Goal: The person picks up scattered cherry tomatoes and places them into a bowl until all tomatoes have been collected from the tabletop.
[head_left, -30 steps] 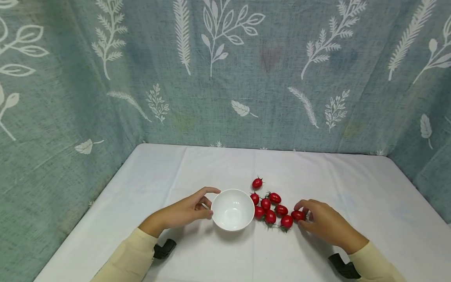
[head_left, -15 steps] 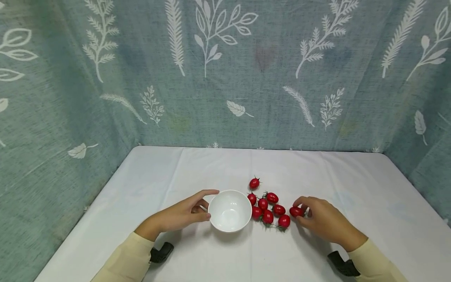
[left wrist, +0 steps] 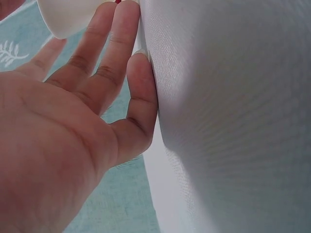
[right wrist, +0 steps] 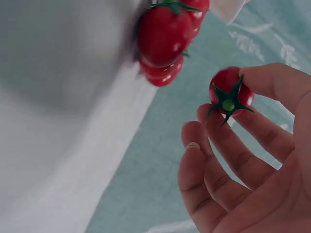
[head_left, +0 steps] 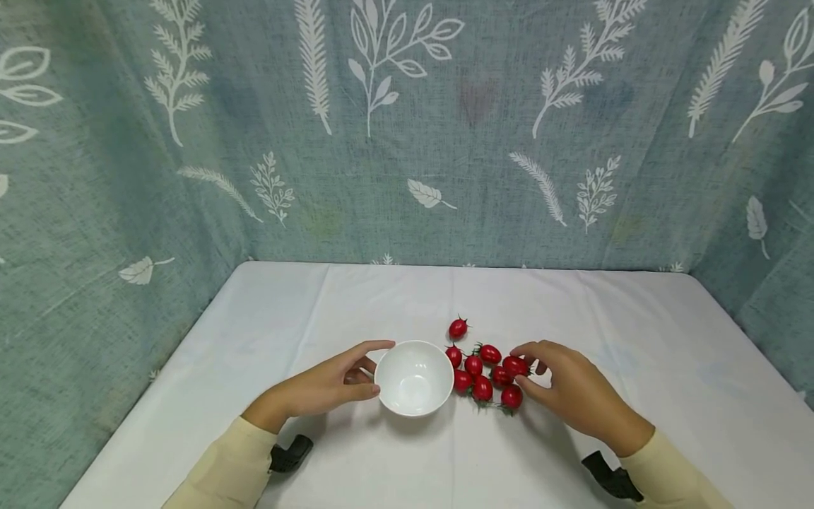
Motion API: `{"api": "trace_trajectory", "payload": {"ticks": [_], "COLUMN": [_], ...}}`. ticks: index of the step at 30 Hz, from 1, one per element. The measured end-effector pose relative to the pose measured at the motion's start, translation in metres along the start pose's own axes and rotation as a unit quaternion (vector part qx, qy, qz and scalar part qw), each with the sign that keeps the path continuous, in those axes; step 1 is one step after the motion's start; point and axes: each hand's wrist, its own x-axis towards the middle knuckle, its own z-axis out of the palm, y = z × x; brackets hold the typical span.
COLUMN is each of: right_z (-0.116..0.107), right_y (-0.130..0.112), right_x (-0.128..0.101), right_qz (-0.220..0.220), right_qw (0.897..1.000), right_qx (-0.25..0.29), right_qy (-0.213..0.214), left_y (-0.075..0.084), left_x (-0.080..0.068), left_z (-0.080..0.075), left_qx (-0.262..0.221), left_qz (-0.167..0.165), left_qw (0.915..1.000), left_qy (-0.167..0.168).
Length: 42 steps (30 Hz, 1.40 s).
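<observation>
A white bowl [head_left: 413,408] stands on the table, and my left hand [head_left: 331,385] holds it at its left side, index finger and thumb spread along the wall near the rim. In the left wrist view the remaining fingers reach forward beneath the bowl's edge, close to the cloth. My right hand [head_left: 569,385] pinches a red cherry tomato [right wrist: 218,80] between thumb and fingertips, its green calyx facing the wrist. This tomato is raised above the cloth, overlapping the right end of a cluster of cherry tomatoes [head_left: 482,389] in the head view. The bowl's inside shows only white.
One cherry tomato [head_left: 458,329] lies apart, behind the cluster. White cloth covers the table [head_left: 356,297]. A green curtain [head_left: 356,191] with white leaf prints hangs at the back and sides. Black straps [head_left: 291,452] show at both wrists.
My right hand has lifted the rightmost cherry tomato and carried it left and slightly back, over the cluster. The left hand stays at the bowl. The head view has shifted slightly.
</observation>
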Motion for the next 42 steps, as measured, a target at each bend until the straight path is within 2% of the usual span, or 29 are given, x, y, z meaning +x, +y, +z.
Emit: {"api": "trace_trajectory", "payload": {"ticks": [10,15,26,33,42], "right_z": [-0.002,0.005,0.023,0.033,0.045], "right_y": [-0.027,-0.037,-0.060,-0.072,-0.081], "right_x": [0.009,0.015,0.026,0.038,0.049], "right_qz": [-0.037,-0.067,-0.090,-0.101,-0.097], "right_qw": [0.999,0.997,0.994,0.993,0.995], "right_qx": [0.019,0.038,0.061,0.059,0.027], "right_qy": [0.021,0.032,0.029,0.005,-0.017], "left_y": [0.001,0.001,0.000,-0.001,-0.001], "left_x": [-0.001,0.000,0.000,-0.001,0.000], "left_z": [0.000,0.000,0.001,0.001,0.000], "left_qx": [0.004,0.003,-0.005,-0.006,-0.013], "left_qz": [-0.002,0.002,-0.004,0.001,0.003], "left_qw": [1.0000,1.0000,1.0000,1.0000,0.9999], "left_qy": [0.007,0.004,0.000,-0.004,-0.008]}}
